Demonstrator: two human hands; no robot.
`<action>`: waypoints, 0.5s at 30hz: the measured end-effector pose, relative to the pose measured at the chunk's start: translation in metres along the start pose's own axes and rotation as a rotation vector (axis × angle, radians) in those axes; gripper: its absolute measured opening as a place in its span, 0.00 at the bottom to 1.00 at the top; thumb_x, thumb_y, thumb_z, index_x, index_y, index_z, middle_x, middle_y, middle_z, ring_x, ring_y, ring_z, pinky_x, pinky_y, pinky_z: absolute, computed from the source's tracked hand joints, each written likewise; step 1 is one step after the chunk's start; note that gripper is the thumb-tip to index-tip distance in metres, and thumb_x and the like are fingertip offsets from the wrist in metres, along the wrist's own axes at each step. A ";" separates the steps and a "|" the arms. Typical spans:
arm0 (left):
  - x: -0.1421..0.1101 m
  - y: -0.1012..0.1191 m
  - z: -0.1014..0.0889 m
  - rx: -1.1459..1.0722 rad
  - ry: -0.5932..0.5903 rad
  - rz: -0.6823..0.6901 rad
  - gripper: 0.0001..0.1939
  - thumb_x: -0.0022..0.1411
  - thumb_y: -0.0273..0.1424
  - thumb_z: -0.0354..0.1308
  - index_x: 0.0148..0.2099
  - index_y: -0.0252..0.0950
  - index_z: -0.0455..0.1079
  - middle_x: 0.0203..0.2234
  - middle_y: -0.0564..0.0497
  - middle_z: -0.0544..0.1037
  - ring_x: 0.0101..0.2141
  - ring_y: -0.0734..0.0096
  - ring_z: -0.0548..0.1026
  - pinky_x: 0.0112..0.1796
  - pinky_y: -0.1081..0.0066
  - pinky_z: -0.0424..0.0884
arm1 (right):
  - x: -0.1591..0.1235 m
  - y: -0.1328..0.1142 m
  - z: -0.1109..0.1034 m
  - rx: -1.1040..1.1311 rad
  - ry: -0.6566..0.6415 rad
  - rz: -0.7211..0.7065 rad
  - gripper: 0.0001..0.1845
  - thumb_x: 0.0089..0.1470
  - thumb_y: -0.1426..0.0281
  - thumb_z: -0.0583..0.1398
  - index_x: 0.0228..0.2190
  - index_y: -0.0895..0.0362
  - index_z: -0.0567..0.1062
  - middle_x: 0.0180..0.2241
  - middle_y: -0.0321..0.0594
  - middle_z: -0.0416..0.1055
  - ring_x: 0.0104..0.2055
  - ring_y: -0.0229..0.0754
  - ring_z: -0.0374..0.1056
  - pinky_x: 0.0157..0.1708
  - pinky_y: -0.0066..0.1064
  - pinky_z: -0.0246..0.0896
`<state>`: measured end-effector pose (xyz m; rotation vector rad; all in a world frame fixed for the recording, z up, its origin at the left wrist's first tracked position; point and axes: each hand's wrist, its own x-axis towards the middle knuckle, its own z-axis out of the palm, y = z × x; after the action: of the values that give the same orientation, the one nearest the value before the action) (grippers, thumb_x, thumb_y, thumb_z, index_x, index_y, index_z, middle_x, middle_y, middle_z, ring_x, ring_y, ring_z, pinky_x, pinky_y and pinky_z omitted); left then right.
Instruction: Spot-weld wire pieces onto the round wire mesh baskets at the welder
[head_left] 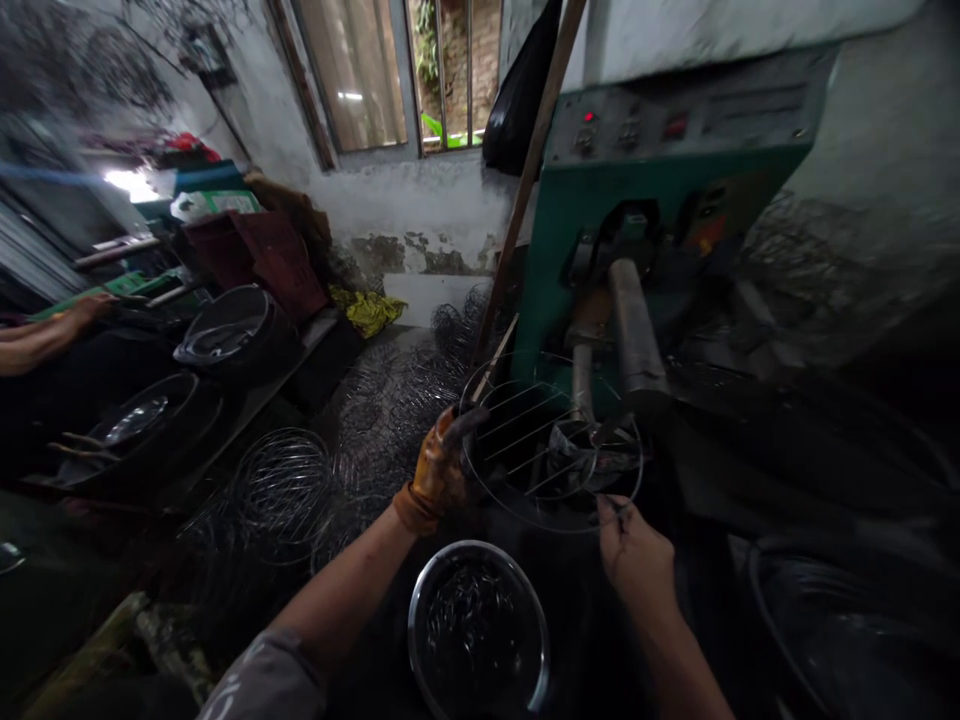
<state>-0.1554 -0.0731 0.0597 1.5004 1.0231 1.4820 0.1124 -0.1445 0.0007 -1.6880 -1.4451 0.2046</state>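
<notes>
A round wire rack [517, 462] with parallel bars is tilted in front of the green welding-type machine [555, 230]. My left hand [441, 468], in an orange-brown glove with dark stains, is closed on the rack's left rim. On the near right rim, my bare right hand [636, 548] has its thumb and fingers pinched together. Something small and dark shows at those fingertips, too small to name. The machine's thick metal arm [634, 325] reaches out above the rack's right side, with a lower rod beneath it. Below my hands stands a metal bowl [541, 640] holding many small shiny metal pieces.
Heaps of wire racks [281, 480] lie to the left on the floor. Dark round tubs [240, 325] stand on a bench, where another person's hand [75, 322] shows. A wooden pole [529, 190] leans beside the machine. The lower right is dark and blurred.
</notes>
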 end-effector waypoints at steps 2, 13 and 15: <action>0.001 0.002 -0.003 0.119 -0.044 0.111 0.34 0.47 0.45 0.74 0.56 0.41 0.76 0.55 0.43 0.75 0.60 0.44 0.68 0.65 0.48 0.58 | 0.001 0.000 0.000 0.009 0.004 -0.017 0.35 0.63 0.41 0.48 0.33 0.57 0.78 0.24 0.48 0.78 0.23 0.47 0.74 0.25 0.33 0.67; 0.001 -0.005 -0.005 0.184 -0.100 0.214 0.42 0.46 0.42 0.76 0.63 0.39 0.70 0.60 0.42 0.72 0.63 0.43 0.65 0.67 0.51 0.55 | -0.008 0.006 -0.005 -0.099 -0.154 -0.005 0.23 0.62 0.53 0.50 0.34 0.54 0.78 0.32 0.49 0.81 0.32 0.50 0.78 0.33 0.37 0.71; -0.004 -0.014 -0.005 0.038 -0.052 0.126 0.40 0.54 0.48 0.70 0.65 0.38 0.68 0.62 0.42 0.70 0.65 0.44 0.63 0.68 0.52 0.53 | -0.018 0.017 -0.003 -0.180 -0.159 -0.044 0.24 0.62 0.54 0.49 0.33 0.55 0.78 0.33 0.51 0.81 0.34 0.53 0.78 0.38 0.42 0.72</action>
<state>-0.1611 -0.0717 0.0457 1.6487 0.9453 1.5094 0.1209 -0.1609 -0.0163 -1.8156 -1.6596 0.1930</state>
